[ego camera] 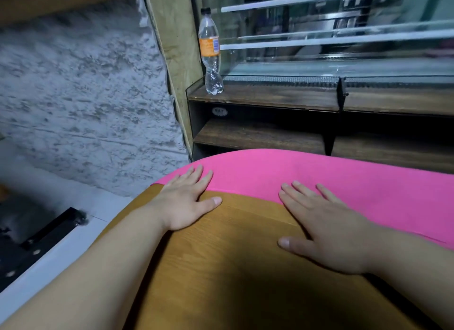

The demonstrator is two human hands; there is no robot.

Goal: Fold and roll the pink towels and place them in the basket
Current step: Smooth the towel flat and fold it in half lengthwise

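A pink towel (pixel 307 180) lies flat across the far part of a wooden table (pixel 240 268), running off the right edge of the view. My left hand (pixel 186 202) rests palm down on the towel's near left corner, fingers spread on the pink cloth, thumb on the wood. My right hand (pixel 324 229) lies flat over the towel's near edge further right, fingers spread on the cloth and thumb on the table. Neither hand grips anything. No basket is in view.
Behind the table stands a dark wooden shelf unit (pixel 270 135) under a glass display case (pixel 344 47). A clear plastic bottle (pixel 210 52) with an orange label stands on its ledge. A rough grey wall (pixel 81 104) fills the left.
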